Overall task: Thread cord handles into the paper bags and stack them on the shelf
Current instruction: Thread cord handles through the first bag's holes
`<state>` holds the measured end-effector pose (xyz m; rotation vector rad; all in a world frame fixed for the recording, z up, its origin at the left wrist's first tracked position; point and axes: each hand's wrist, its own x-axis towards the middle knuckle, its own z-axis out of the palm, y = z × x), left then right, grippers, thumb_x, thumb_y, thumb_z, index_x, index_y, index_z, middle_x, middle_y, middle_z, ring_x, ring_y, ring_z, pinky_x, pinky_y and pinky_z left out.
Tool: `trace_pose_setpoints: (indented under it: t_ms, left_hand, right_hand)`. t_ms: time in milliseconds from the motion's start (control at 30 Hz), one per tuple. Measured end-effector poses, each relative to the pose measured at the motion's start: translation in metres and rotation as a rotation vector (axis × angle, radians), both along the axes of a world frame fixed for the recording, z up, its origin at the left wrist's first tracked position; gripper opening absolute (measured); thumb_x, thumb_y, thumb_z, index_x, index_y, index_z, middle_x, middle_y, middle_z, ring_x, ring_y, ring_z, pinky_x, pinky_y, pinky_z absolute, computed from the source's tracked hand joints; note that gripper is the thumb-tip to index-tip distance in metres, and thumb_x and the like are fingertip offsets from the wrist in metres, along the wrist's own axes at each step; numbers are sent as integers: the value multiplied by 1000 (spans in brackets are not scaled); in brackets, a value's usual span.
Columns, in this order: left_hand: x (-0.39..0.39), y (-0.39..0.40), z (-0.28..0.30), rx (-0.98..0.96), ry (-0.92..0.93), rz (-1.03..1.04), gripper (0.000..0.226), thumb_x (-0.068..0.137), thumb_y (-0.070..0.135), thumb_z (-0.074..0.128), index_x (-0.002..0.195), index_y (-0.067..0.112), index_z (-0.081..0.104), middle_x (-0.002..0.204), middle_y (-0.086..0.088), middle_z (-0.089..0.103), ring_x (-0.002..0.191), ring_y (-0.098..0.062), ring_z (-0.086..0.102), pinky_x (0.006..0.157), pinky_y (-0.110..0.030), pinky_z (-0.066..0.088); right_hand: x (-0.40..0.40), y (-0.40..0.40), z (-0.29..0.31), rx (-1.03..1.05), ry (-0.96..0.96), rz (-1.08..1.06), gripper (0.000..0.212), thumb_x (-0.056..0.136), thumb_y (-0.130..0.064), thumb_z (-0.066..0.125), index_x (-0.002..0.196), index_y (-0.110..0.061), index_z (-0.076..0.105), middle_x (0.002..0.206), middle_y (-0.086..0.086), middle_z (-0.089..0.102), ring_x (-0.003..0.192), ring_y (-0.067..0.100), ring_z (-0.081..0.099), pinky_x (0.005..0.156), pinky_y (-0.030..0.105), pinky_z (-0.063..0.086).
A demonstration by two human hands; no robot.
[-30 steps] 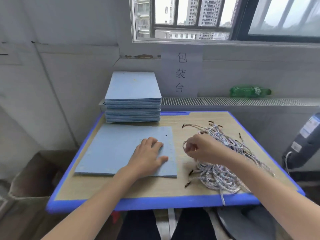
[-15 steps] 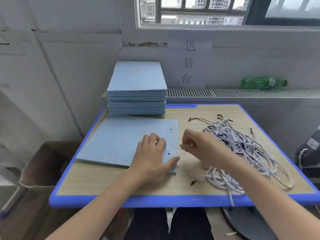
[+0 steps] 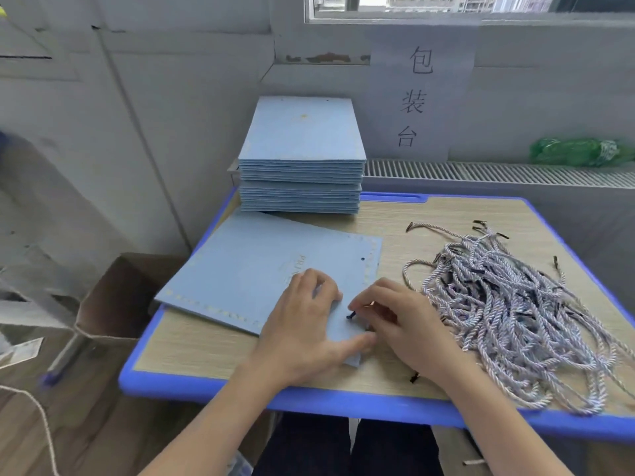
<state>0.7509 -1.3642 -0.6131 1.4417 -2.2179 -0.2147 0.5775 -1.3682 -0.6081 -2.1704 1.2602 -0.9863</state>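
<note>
From the head camera, a flat blue paper bag lies skewed on the blue-rimmed table, its near right corner under the person's hands. The left hand rests on the bag with fingers mostly straight, pressing the paper down, the thumb stretched along the near edge. The right hand is curled, its fingertips pinching the dark tip of a cord right at the bag's near punched hole (the hole itself is hidden by the tip and fingers, so whether the tip has entered cannot be told). A second hole shows farther along the same edge, unthreaded. The pile of twisted cords lies just beside the right hand, tangled, and the stack of flat bags sits at the table's far left. The main risk, as I judge it, is the tip skidding off the hole or bending the paper if the left hand lets the bag shift; the trailing cord could also snag in the pile and drag neighbours along, or yank the tip back out.
</note>
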Motion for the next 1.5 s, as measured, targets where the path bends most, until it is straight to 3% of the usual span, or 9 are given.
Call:
trace_pose_setpoints:
  t_ms: [300,400,567,800,933,1033,1133,1333,1500]
  left_hand:
    - [-3,2,-1,-24,5,-5,54,69,66,43,97,20,48,108,8,40,104,-10,34,86,-16,27]
    - [-3,2,1,7,34,-22,54,68,64,41,96,19,48,110,8,40,107,-10,34,90,-18,31]
    - [-1,3,1,-4,85,-14,47,69,58,49,95,18,51,106,7,44,105,-11,38,88,-17,33]
    - [0,7,4,12,232,-22,35,69,49,58,88,21,53,96,10,48,96,-6,42,83,-8,31]
    - [3,11,10,-3,333,-22,27,69,44,60,77,18,58,78,10,53,78,-5,48,71,-9,35]
    - [8,11,13,41,438,10,29,68,47,60,72,18,64,74,10,59,75,-8,55,68,-13,39]
    - [13,10,14,83,535,43,27,67,44,58,58,19,62,71,8,63,73,-11,60,70,-20,44]
    - [14,9,12,112,560,17,35,76,41,51,54,17,65,72,11,63,71,-8,58,67,-12,39]
    - [15,8,12,100,556,15,35,73,41,53,61,13,70,75,11,65,76,-7,60,73,-10,40]
  right_hand:
    - [8,-10,8,-125,262,64,25,83,-23,41,79,-18,64,79,-1,55,67,17,53,58,30,43]
    - [12,-11,10,-134,287,90,21,82,-20,43,81,-17,64,77,-3,56,64,19,54,56,30,44]
    - [17,-13,10,-43,157,108,9,73,-10,59,80,-12,64,73,-11,53,64,-5,42,62,12,33]
    - [11,-12,14,-36,199,141,12,79,-18,55,82,-20,67,78,-10,54,62,-7,44,61,16,33]
    - [9,-7,19,-86,258,174,20,83,-19,52,89,-26,70,93,-7,56,66,8,53,61,26,43]
    - [7,-2,25,-141,183,104,16,84,-18,55,91,-23,69,94,-9,54,65,0,51,61,10,38]
    - [3,4,32,-157,69,-23,9,82,-19,58,83,-18,67,78,-13,55,61,6,51,59,10,37]
    - [15,13,26,104,282,-83,17,89,-34,55,84,-25,69,68,-12,57,58,1,46,65,30,43]
    - [28,5,30,282,237,-128,12,86,-35,59,77,-34,68,55,-12,51,57,1,48,53,17,33]
